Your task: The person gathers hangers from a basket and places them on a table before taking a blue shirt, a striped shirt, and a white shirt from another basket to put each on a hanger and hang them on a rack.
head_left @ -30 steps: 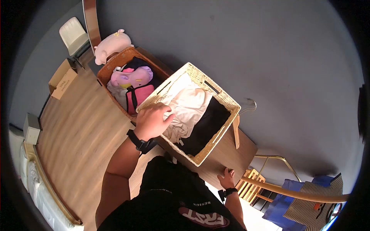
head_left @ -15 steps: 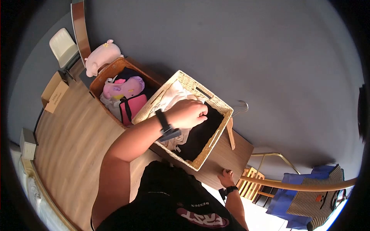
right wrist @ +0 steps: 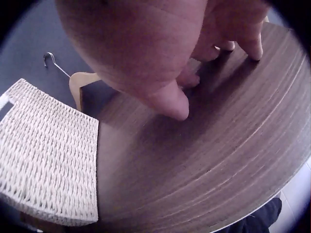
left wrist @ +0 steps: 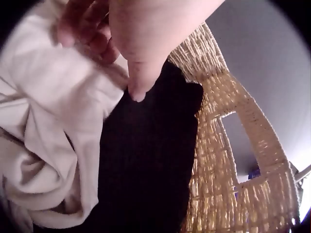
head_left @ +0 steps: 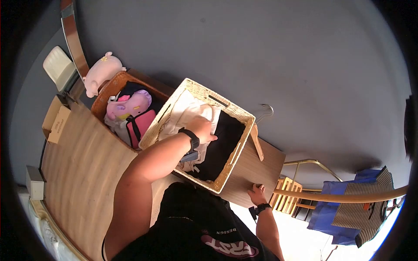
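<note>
My left hand is inside a cream woven basket, over a crumpled off-white cloth. Its fingers are loosely bent against that cloth in the left wrist view, while the thumb points down beside a folded black cloth. The black cloth lies along the basket's right side. On the dark wood tabletop, my right hand rests on its fingertips and holds nothing. Between it and the wall, a wooden hanger leans beside the basket.
To the left stands a brown basket holding a purple plush and a pink pouch. Behind it is a pink plush pig. A wooden rail with striped and blue clothes is at the right. A cardboard box sits on the floor.
My left hand has moved from the basket's left rim, across toward the black cloth, then back onto the off-white cloth. My right hand stays on the tabletop. The head view has shifted rightward.
</note>
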`<action>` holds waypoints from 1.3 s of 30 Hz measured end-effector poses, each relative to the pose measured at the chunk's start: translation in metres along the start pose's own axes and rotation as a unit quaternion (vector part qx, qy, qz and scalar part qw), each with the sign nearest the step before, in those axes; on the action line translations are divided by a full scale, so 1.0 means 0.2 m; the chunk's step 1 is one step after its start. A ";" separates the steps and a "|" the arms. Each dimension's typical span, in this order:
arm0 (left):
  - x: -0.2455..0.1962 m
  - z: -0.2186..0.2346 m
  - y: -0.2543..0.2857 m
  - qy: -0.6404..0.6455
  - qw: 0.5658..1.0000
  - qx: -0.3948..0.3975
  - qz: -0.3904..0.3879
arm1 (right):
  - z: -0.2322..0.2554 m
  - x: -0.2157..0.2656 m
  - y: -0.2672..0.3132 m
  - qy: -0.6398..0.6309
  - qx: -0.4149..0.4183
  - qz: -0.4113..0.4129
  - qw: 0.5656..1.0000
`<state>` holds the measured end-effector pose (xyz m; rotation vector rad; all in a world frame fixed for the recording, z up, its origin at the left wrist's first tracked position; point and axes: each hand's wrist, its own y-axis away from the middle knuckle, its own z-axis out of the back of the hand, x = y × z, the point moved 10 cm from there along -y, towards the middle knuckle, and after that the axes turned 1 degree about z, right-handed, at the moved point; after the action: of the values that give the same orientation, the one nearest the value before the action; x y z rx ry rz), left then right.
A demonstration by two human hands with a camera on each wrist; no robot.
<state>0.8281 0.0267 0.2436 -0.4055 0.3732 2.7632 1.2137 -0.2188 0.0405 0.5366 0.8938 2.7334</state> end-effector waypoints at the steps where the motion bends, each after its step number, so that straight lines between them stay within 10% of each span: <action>1: 0.00 0.00 0.01 -0.013 1.000 0.000 -0.002 | 0.01 0.01 0.00 0.001 0.004 0.000 1.000; 32: 0.10 -0.06 -0.05 0.122 0.992 0.015 0.039 | 0.05 0.04 0.04 0.014 -0.018 0.003 1.000; 39: 0.16 0.27 0.04 0.231 0.968 -0.073 0.059 | 0.01 0.02 0.02 0.006 -0.015 0.048 0.999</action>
<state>0.7832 0.0442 0.2844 -1.1068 0.3083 2.7985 1.2106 -0.2184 0.0456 0.5729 0.8505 2.8347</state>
